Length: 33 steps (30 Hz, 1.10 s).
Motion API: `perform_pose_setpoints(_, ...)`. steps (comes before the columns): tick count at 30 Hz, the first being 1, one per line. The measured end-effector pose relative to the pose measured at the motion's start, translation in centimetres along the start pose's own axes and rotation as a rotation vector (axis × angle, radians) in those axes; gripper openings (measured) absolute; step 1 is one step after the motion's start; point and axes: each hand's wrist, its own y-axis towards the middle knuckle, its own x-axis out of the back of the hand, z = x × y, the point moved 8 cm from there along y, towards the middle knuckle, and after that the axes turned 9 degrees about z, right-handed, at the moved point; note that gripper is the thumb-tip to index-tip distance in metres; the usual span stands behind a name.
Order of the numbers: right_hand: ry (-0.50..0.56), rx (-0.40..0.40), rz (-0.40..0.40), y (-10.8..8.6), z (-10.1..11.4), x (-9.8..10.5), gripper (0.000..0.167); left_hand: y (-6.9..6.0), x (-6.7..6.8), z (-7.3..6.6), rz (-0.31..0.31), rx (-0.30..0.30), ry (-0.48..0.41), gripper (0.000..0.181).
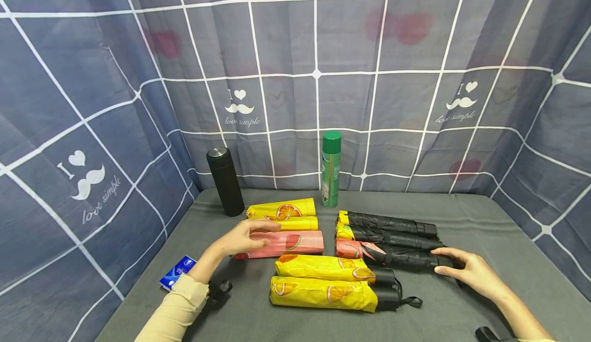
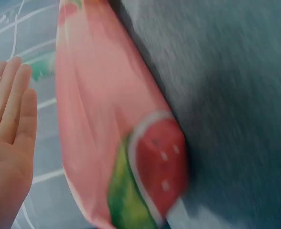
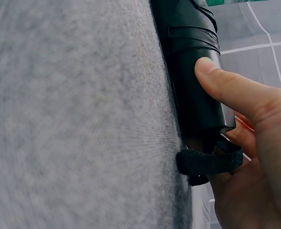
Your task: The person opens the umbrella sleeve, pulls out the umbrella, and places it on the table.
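Observation:
My left hand (image 1: 243, 239) is over the left end of a pink watermelon-print sleeve (image 1: 295, 243). In the left wrist view the hand (image 2: 11, 129) has straight fingers beside the pink sleeve (image 2: 97, 95); whether it touches the sleeve I cannot tell. At the right, my right hand (image 1: 471, 273) grips the handle end of a black folded umbrella (image 1: 406, 258), the nearest of the right-hand group, with a pink part at its left end. The right wrist view has the thumb of the hand (image 3: 255, 109) on the black handle (image 3: 193, 90), a strap loop (image 3: 210, 162) hanging by the fingers.
Two yellow sleeves (image 1: 300, 207) lie behind the pink one, two black umbrellas (image 1: 388, 221) behind the gripped one. Two yellow-covered umbrellas (image 1: 323, 293) lie in front. A black bottle (image 1: 226, 183) and green spray can (image 1: 330, 173) stand behind; a blue packet (image 1: 179, 272) is left.

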Motion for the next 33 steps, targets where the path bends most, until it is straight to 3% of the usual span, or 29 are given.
perform_pose_setpoints(7,-0.051,0.030,-0.035,-0.1,0.6,0.4,0.035,1.4,-1.9,-1.1,0.077,0.006,-0.012,0.043)
perform_pose_setpoints(13,-0.054,0.030,-0.039,-0.3,0.6,0.6,0.035,2.4,-4.0,-1.8,0.163,-0.065,-0.014,0.048)
perform_pose_setpoints(22,0.014,-0.001,-0.041,-0.8,0.6,1.2,0.036,3.8,-7.0,-1.4,0.291,-0.065,0.026,0.046)
perform_pose_setpoints(33,0.111,0.041,-0.053,-0.6,1.6,1.8,0.034,4.0,-8.2,0.2,0.343,-0.017,0.035,0.048)
